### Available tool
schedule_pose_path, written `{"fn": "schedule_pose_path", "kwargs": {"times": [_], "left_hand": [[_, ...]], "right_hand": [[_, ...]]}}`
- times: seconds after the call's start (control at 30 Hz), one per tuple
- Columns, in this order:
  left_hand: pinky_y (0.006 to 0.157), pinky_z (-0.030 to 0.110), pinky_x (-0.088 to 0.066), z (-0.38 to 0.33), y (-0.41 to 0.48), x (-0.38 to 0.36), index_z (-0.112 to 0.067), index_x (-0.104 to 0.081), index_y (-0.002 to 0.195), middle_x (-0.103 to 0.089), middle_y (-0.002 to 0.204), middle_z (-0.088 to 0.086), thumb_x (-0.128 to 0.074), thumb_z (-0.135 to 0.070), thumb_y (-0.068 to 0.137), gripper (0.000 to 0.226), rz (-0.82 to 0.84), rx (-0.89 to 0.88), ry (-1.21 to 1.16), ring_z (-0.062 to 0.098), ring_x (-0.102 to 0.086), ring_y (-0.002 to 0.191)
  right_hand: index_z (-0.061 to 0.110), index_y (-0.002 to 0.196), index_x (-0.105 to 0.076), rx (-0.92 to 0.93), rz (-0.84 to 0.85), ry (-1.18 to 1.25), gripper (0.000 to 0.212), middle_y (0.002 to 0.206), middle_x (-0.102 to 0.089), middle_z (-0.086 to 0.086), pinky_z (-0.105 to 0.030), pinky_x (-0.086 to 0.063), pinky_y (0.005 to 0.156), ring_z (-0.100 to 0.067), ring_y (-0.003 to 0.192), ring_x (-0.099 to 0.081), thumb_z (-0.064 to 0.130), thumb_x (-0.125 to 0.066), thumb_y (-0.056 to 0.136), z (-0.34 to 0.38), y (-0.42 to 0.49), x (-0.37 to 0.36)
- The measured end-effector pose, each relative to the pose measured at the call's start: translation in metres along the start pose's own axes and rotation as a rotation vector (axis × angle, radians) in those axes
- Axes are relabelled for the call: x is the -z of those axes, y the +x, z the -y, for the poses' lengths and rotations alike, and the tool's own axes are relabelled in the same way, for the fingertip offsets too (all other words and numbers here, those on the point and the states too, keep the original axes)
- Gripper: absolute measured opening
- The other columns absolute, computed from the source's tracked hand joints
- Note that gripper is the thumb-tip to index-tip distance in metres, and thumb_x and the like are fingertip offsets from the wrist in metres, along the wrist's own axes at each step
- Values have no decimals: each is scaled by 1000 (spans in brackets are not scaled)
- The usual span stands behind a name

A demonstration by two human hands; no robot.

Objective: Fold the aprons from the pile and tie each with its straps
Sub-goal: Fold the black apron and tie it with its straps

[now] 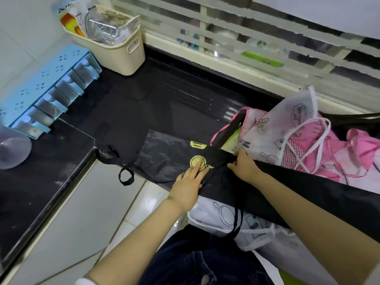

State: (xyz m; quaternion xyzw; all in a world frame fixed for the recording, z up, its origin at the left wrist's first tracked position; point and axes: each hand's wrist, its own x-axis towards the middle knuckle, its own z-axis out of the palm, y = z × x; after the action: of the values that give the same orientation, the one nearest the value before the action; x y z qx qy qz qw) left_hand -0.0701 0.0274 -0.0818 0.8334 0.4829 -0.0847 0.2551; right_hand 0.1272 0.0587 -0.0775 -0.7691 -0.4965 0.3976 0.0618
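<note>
A black fabric apron (168, 149) is lying on the dark stone counter (127, 103), its strap loop (125, 177) hanging over the near edge. Just right — touching it — a pile of pink and white printed aprons (298, 140) is sitting. A cream plastic basket (121, 56) is standing far left; a blue plastic drawer rack (47, 87) is running along the left wall (16, 48), a clear plastic bowl (12, 153) sitting nearer.

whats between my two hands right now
Head view: a fold of the black apron, which the left hand presses flat and the right hand grips.
</note>
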Motion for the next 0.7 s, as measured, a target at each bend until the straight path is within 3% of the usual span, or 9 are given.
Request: {"fn": "schedule_pose_path", "kwargs": {"times": [0.1, 0.2, 0.27, 0.37, 0.43, 0.53, 0.6, 0.7], "left_hand": [[118, 35, -9, 4, 3, -8, -28, 6, 150, 11, 159, 3, -37, 1, 92, 78, 15, 23, 165, 19, 0, 146], [115, 39, -12, -1, 7, -9, -28, 9, 150, 11, 158, 7, -37, -6, 94, 75, 12, 48, 253, 23, -2, 145], [113, 40, -18, -4, 10, -9, -27, 8, 150, 9, 158, 10, -39, -9, 95, 75, 27, 59, 289, 25, -6, 144], [109, 40, -23, -6, 12, -9, -27, 5, 151, 6, 158, 11, -40, -11, 95, 73, 22, 61, 307, 26, -10, 142], [108, 40, -24, -7, 13, -8, -28, 3, 151, 4, 158, 11, -39, -11, 95, 72, 21, 59, 308, 26, -11, 141], [106, 40, -26, -8, 12, -4, -27, 4, 151, 3, 157, 12, -41, -8, 94, 75, 43, 66, 325, 26, -13, 140], [105, 39, -27, -9, 14, -2, -27, 3, 151, 3, 157, 12, -42, -8, 94, 75, 53, 55, 338, 27, -14, 140], [105, 39, -27, -11, 14, 5, -27, 4, 151, 4, 157, 12, -44, -8, 93, 78, 97, 48, 346, 27, -13, 140]], "right_hand": [[-3, 134, -27, -30, 10, 67, 56, 114, -57, -20, -29, -44, 86, -29, 106, -58, 6, -60, 89, -7, -27, -4], [-2, 132, -24, -52, 68, 50, 54, 100, -58, -16, -33, -49, 77, -28, 93, -60, 8, -57, 91, -16, -56, -19], [2, 126, -31, -72, 148, 78, 43, 95, -57, -11, -33, -50, 74, -26, 88, -61, 11, -56, 92, -21, -70, -27], [10, 99, -51, -102, 271, 122, 8, 96, -62, -4, -18, -44, 65, -16, 86, -59, 14, -54, 93, -27, -81, -26], [14, 84, -54, -108, 349, 96, 11, 83, -62, -1, -13, -43, 58, -11, 76, -58, 17, -52, 94, -30, -86, -12], [10, 87, -57, -156, 416, 205, 15, 73, -65, -2, -17, -51, 60, -11, 68, -64, 18, -49, 97, -26, -91, 23], [10, 85, -54, -149, 354, 267, 16, 69, -62, -3, -23, -53, 61, -15, 65, -65, 18, -49, 98, -18, -90, 57], [8, 90, -56, -50, 182, 136, 17, 69, -55, -2, -24, -51, 61, -12, 58, -58, 22, -48, 98, 1, -79, 110]]}}
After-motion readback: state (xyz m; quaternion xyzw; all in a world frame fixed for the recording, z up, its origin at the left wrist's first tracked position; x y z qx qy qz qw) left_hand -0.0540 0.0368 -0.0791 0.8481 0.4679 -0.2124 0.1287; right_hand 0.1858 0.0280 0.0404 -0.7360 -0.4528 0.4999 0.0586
